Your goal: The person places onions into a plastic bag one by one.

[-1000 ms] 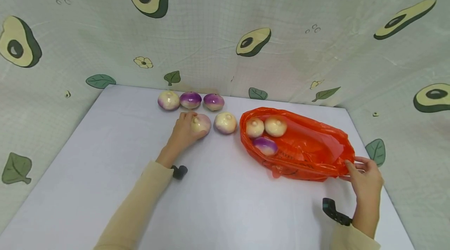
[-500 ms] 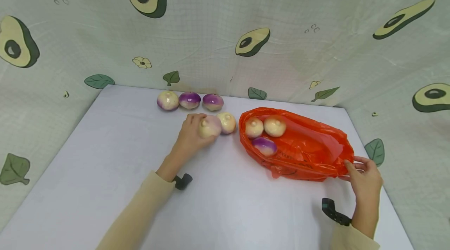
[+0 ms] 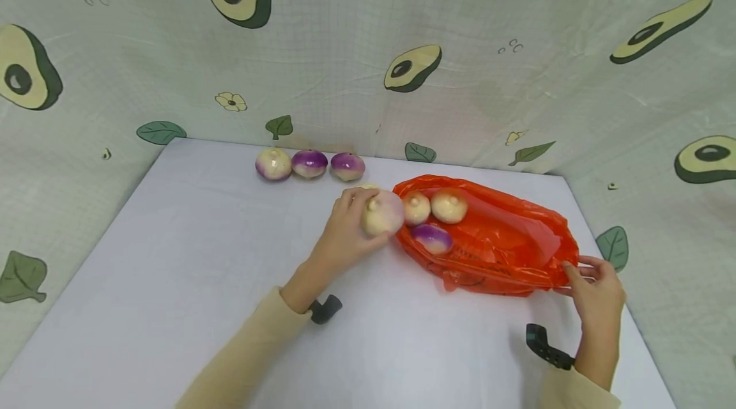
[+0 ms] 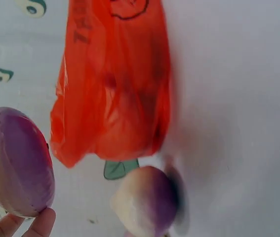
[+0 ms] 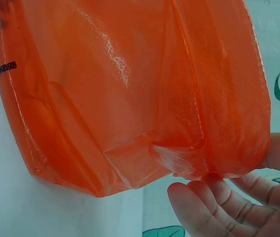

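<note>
In the head view my left hand [image 3: 343, 233] grips a pale turnip [image 3: 383, 212], raised at the left rim of a red plastic bag [image 3: 506, 249]. The left wrist view shows the purple side of this turnip [image 4: 19, 160] with fingertips around it. Another turnip [image 4: 147, 200] stands on the table beyond, mostly hidden behind the held one in the head view. My right hand [image 3: 598, 294] pinches the bag's right rim between thumb and fingers. Inside the bag's left end lie two pale turnips [image 3: 450, 206] and a purple one [image 3: 432, 239].
Three turnips stand in a row at the table's back edge: a pale one [image 3: 273, 164], a purple one [image 3: 309, 163] and another purple one [image 3: 347, 167]. Behind the white table [image 3: 172, 255] hangs an avocado-print cloth [image 3: 333, 45].
My left hand has carried the pale turnip rightward, past the standing turnip, to the bag's left rim. The right hand and the bag have stayed in place.
</note>
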{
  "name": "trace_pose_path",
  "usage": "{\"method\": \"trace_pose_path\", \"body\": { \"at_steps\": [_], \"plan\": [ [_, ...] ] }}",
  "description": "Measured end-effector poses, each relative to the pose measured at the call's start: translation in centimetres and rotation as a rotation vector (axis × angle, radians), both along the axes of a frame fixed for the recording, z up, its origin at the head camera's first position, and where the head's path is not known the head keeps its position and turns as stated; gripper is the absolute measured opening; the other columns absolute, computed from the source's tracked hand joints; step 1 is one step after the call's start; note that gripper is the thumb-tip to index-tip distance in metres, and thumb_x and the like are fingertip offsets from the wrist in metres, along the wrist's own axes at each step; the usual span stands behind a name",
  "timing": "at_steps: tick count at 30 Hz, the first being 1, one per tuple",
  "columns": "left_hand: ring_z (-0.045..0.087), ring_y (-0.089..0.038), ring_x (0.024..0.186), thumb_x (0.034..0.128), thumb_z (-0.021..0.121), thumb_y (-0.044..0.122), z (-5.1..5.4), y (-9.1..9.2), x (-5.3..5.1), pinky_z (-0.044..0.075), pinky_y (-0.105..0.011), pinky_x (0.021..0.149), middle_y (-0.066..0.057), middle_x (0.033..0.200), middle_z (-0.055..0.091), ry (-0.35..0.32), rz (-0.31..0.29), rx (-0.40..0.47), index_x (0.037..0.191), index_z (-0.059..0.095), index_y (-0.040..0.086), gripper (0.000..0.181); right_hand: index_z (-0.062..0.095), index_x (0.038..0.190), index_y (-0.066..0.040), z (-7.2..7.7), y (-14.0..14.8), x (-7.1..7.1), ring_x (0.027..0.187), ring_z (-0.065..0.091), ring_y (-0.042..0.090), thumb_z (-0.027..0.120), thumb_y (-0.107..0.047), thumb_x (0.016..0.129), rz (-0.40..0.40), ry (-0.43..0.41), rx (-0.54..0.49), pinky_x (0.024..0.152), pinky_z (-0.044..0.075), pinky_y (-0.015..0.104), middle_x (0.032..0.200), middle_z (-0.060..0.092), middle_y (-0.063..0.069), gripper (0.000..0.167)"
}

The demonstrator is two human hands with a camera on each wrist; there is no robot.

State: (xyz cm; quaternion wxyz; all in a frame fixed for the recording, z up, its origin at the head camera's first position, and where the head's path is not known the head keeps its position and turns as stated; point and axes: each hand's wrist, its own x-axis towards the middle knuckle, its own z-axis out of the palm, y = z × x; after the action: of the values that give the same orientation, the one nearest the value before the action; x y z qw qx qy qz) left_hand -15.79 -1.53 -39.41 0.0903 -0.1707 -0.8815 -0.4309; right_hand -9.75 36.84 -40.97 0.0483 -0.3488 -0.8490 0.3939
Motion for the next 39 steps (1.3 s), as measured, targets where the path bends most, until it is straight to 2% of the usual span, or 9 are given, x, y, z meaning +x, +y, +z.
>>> {"method": "trace_pose_path", "body": {
  "at_steps": [2, 6, 11, 14, 18, 22, 27, 32, 39],
  "plan": [
    [0.042, -0.024, 0.117, 0.0736, 0.073, 0.029, 0.1, 0.7, 0.2, 0.044, -0.044, 0.096, -0.008, 0.129, 0.044, 0.016, -0.032, 0.022, 0.129, 0.047, 0.012, 0.064, 0.029, 0.142, -0.007, 0.0, 0.0, 0.0, 0.061, 0.046, -0.011, 0.047, -0.042, 0.092, 0.002, -0.002, 0.002, 0.054, 0.051, 0.015, 0.131, 0.045, 0.020, 0.064],
    [0.042, -0.021, 0.119, 0.0744, 0.072, 0.030, 0.4, 2.4, 0.7, 0.043, -0.042, 0.098, -0.006, 0.127, 0.045, 0.001, -0.087, 0.051, 0.129, 0.047, 0.013, 0.062, 0.029, 0.142, -0.007, 0.0, 0.0, 0.1, 0.060, 0.047, -0.011, 0.046, -0.042, 0.093, 0.006, -0.001, -0.002, 0.054, 0.052, 0.016, 0.132, 0.045, 0.020, 0.064],
    [0.044, -0.019, 0.120, 0.0763, 0.070, 0.029, 0.6, 4.8, 1.3, 0.041, -0.037, 0.102, -0.004, 0.128, 0.047, 0.016, -0.161, 0.043, 0.128, 0.046, 0.013, 0.059, 0.029, 0.142, -0.007, 0.0, 0.0, 0.1, 0.060, 0.046, -0.011, 0.046, -0.043, 0.092, 0.005, 0.000, -0.001, 0.054, 0.051, 0.015, 0.132, 0.045, 0.020, 0.064],
    [0.042, -0.017, 0.123, 0.0780, 0.069, 0.030, 0.6, 6.2, 1.3, 0.041, -0.036, 0.102, -0.004, 0.130, 0.047, 0.018, -0.192, 0.016, 0.128, 0.045, 0.014, 0.058, 0.029, 0.142, -0.007, 0.0, 0.0, 0.1, 0.061, 0.046, -0.011, 0.047, -0.043, 0.092, 0.004, 0.000, -0.004, 0.054, 0.051, 0.015, 0.132, 0.045, 0.020, 0.064],
    [0.044, -0.016, 0.119, 0.0800, 0.067, 0.032, 0.4, 7.9, 0.9, 0.046, -0.032, 0.095, -0.002, 0.127, 0.048, -0.012, -0.222, -0.026, 0.129, 0.042, 0.016, 0.057, 0.030, 0.142, -0.007, 0.1, 0.0, 0.1, 0.063, 0.047, -0.010, 0.046, -0.043, 0.092, 0.007, -0.002, -0.006, 0.055, 0.051, 0.015, 0.132, 0.045, 0.020, 0.064],
    [0.047, -0.016, 0.110, 0.0804, 0.067, 0.035, 0.2, 9.5, 0.1, 0.046, -0.027, 0.092, 0.001, 0.128, 0.049, 0.007, -0.250, -0.094, 0.130, 0.042, 0.016, 0.059, 0.029, 0.143, -0.007, 0.1, 0.2, 0.1, 0.066, 0.047, -0.008, 0.046, -0.043, 0.093, 0.011, -0.009, -0.005, 0.055, 0.051, 0.015, 0.133, 0.045, 0.019, 0.064],
    [0.046, -0.015, 0.113, 0.0803, 0.067, 0.036, -0.1, 11.1, -0.7, 0.041, -0.025, 0.097, 0.001, 0.132, 0.048, 0.045, -0.290, -0.180, 0.128, 0.045, 0.016, 0.057, 0.028, 0.143, -0.008, 0.0, 0.2, 0.1, 0.066, 0.047, -0.008, 0.046, -0.044, 0.092, 0.010, -0.005, -0.002, 0.054, 0.051, 0.014, 0.134, 0.044, 0.020, 0.065],
    [0.047, -0.015, 0.116, 0.0805, 0.066, 0.038, -0.7, 12.3, -1.4, 0.039, -0.024, 0.102, 0.001, 0.132, 0.048, 0.046, -0.302, -0.242, 0.127, 0.047, 0.020, 0.053, 0.029, 0.143, -0.008, 0.0, 0.1, 0.1, 0.064, 0.047, -0.009, 0.046, -0.043, 0.092, 0.004, -0.001, -0.008, 0.053, 0.051, 0.014, 0.133, 0.044, 0.020, 0.064],
    [0.046, -0.016, 0.118, 0.0843, 0.062, 0.039, -1.8, 13.1, -1.9, 0.044, -0.025, 0.097, -0.001, 0.135, 0.044, -0.038, -0.341, -0.299, 0.134, 0.045, 0.021, 0.056, 0.029, 0.143, -0.007, 0.0, 0.1, 0.0, 0.063, 0.046, -0.010, 0.046, -0.043, 0.092, 0.008, -0.009, -0.005, 0.053, 0.051, 0.014, 0.133, 0.044, 0.020, 0.065]
  ]
}}
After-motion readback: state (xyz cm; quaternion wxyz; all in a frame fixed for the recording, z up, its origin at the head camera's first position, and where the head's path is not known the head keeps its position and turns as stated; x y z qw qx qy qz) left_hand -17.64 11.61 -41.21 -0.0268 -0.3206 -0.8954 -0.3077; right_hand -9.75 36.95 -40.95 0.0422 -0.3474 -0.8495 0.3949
